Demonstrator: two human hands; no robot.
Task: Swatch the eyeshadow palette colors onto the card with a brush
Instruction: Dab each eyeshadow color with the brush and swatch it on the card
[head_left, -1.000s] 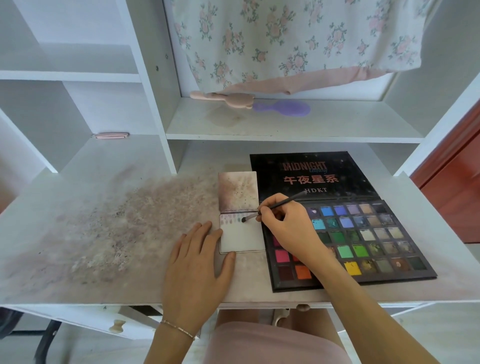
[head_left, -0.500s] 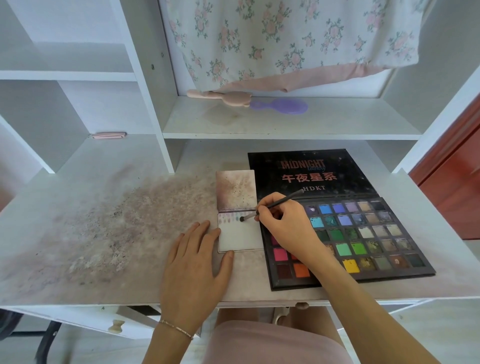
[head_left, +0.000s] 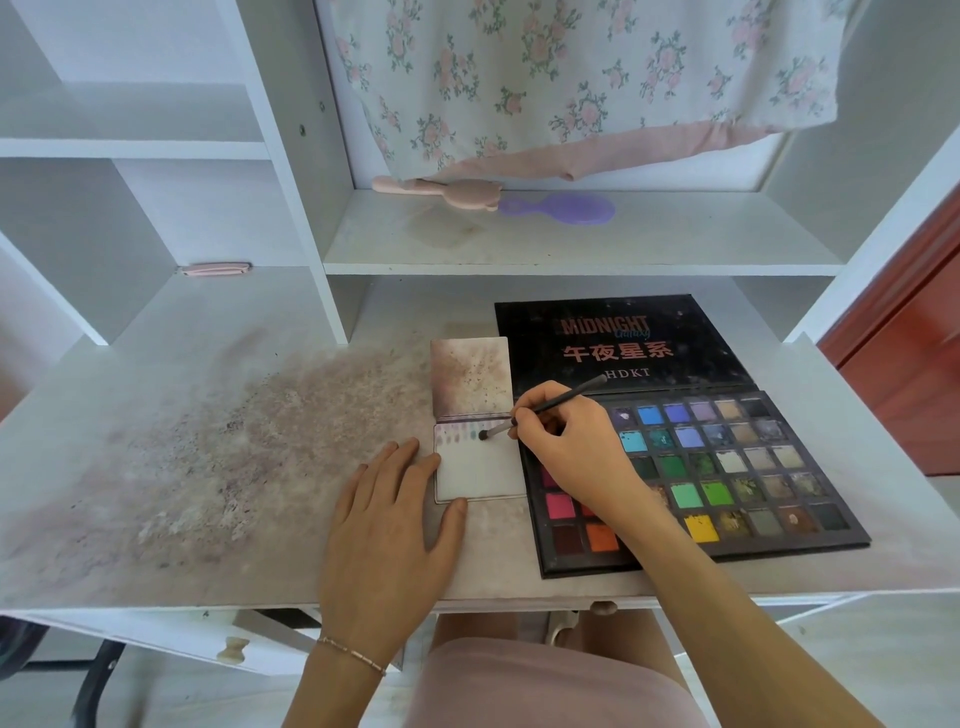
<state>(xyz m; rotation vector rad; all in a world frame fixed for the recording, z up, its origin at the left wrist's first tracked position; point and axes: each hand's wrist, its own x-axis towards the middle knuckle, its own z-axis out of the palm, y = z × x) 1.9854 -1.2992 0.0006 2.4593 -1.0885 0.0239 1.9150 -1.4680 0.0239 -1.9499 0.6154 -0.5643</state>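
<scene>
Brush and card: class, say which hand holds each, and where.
Right hand pinches the brush mid-handle. Left hand holds nothing; its straight fingers press the card's left edge.

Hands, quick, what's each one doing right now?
Left hand: open, fingers flat, steadying the card.
Right hand: closed, pinching the brush, tip on the card.

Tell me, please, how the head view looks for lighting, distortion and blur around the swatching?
Head view: soft, even daylight, no glare on the card; wide-angle bending bows the shelf edges; right hand, brush and palette are sharp; only a faint shadow lies under the left hand; the far right edge smears.
</scene>
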